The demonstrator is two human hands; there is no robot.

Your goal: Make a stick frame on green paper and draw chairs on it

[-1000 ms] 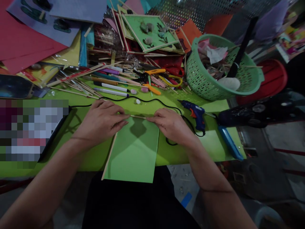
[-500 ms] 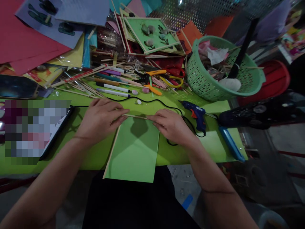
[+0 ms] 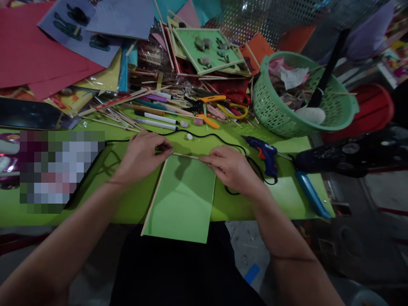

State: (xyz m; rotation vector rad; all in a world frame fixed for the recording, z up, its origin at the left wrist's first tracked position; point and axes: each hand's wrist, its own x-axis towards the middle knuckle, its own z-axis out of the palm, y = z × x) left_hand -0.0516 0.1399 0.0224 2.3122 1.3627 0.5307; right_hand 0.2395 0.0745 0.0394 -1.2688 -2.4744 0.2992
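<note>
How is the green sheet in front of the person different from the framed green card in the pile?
The green sheet looks bare, while the framed card carries stones and dark shapes.
The green sheet has a side stick on its left edge and a second stick held at its far edge; the framed card has sticks around its border.
Both are green and four-sided.

The table [image 3: 242, 208] lies open right of the green card [image 3: 181, 199]; the glue gun [image 3: 266, 154] and its cord block the way toward the basket [image 3: 270, 100].
</note>
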